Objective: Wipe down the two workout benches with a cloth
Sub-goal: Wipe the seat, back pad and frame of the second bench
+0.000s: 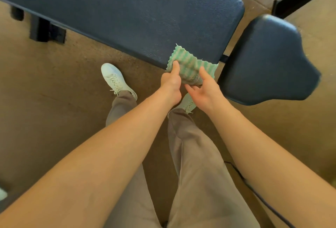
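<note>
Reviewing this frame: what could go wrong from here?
The green striped cloth is pinched between left hand and right hand in a loose grip, so it might slip to the floor. Wiping may miss the gap between the long pad and the seat pad. A dark cable near the feet could trip them.

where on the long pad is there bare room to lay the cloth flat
Nearly all of the long blue pad is bare, from its rounded right end leftward to the picture's edge. The only crowded spot is its near right corner, where both hands, left hand and right hand, hold the green cloth. The smaller seat pad beside it is bare too.
</note>
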